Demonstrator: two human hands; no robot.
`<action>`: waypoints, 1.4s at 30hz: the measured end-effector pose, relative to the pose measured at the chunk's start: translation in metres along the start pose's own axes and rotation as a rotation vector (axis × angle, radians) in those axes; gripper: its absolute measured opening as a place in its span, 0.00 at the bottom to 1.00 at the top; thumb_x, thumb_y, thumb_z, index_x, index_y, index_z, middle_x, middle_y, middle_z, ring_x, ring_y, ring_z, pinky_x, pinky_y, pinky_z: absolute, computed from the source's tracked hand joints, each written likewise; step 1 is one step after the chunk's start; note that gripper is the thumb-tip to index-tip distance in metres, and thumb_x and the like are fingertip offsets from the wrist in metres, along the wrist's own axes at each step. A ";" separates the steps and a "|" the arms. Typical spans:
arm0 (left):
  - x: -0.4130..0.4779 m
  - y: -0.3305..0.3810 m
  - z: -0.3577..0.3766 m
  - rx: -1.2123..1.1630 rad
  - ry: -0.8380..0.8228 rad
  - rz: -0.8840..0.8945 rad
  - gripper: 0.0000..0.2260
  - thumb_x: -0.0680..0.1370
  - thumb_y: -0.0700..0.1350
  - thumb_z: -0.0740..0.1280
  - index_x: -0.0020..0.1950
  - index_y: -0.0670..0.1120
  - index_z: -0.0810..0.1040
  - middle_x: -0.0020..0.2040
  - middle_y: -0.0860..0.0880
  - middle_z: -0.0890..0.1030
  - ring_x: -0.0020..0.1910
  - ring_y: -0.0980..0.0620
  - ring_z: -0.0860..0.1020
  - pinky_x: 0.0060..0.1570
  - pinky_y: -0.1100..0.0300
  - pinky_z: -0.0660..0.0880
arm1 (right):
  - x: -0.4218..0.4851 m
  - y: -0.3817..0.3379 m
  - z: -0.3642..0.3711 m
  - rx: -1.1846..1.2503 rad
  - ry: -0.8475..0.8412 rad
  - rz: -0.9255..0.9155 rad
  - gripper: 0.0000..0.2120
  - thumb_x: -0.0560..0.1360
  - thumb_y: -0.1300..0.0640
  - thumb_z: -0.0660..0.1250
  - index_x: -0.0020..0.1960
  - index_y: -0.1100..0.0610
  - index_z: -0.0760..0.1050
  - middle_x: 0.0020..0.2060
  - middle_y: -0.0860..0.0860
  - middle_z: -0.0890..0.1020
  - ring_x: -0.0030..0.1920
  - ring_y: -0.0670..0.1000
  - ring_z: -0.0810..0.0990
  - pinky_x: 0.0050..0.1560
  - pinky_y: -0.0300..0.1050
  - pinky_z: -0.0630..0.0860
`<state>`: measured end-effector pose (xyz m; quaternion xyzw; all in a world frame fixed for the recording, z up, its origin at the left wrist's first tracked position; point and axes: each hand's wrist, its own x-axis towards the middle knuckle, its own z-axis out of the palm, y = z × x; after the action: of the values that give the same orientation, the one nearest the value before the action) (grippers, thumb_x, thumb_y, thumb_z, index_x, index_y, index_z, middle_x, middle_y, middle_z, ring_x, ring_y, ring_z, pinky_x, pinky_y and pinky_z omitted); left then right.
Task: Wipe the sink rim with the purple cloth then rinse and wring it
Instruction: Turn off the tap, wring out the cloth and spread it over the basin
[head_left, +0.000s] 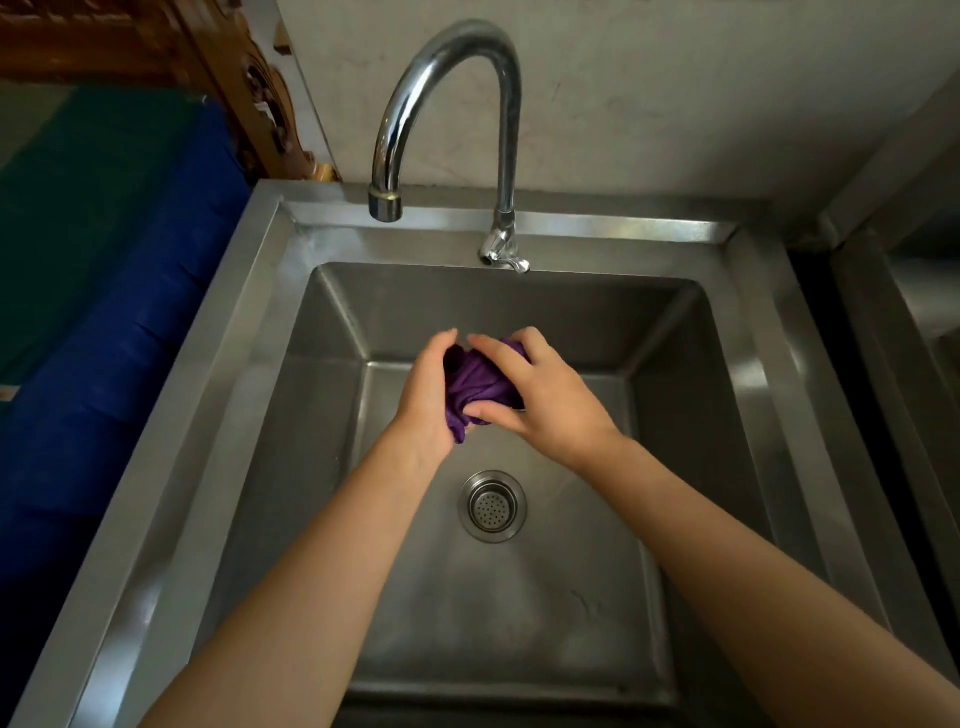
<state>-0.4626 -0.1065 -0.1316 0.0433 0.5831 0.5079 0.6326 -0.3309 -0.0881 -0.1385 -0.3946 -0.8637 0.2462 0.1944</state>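
The purple cloth (475, 387) is bunched into a wad between both hands, held above the middle of the steel sink basin. My left hand (428, 400) cups it from the left, fingers closed around it. From the right, my right hand (540, 402) clamps over it, thumb underneath. A short tail of cloth hangs below the left palm. The sink rim (228, 374) runs around the basin. The curved chrome faucet (447, 104) stands at the back, its spout to the left of the hands; no water is seen running.
The drain strainer (492, 506) sits in the basin floor below the hands. The faucet lever (511, 260) is at the back rim. A blue and green surface (104, 312) lies left of the sink. A second steel unit (914, 312) stands to the right.
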 end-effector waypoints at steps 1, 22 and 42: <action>-0.001 0.001 0.001 0.018 0.002 -0.010 0.14 0.76 0.56 0.63 0.38 0.46 0.75 0.29 0.49 0.80 0.23 0.52 0.78 0.22 0.66 0.72 | 0.001 -0.001 0.000 -0.082 0.063 -0.053 0.30 0.71 0.37 0.62 0.67 0.53 0.70 0.49 0.58 0.74 0.46 0.58 0.78 0.47 0.51 0.78; 0.020 -0.009 0.003 0.584 0.455 0.610 0.19 0.74 0.58 0.62 0.33 0.45 0.73 0.29 0.49 0.76 0.34 0.44 0.77 0.32 0.56 0.74 | 0.038 -0.013 -0.022 0.911 -0.269 0.795 0.29 0.76 0.35 0.52 0.64 0.58 0.64 0.45 0.58 0.79 0.27 0.56 0.82 0.37 0.53 0.83; 0.006 0.008 0.025 0.428 0.440 0.428 0.19 0.76 0.52 0.61 0.27 0.47 0.69 0.33 0.39 0.78 0.38 0.39 0.79 0.40 0.50 0.76 | 0.039 -0.007 0.002 -0.124 0.346 0.051 0.23 0.78 0.51 0.46 0.37 0.60 0.73 0.26 0.57 0.78 0.26 0.61 0.76 0.27 0.47 0.69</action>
<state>-0.4483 -0.0851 -0.1227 0.1853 0.7758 0.4924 0.3484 -0.3602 -0.0622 -0.1308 -0.4641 -0.8206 0.1260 0.3089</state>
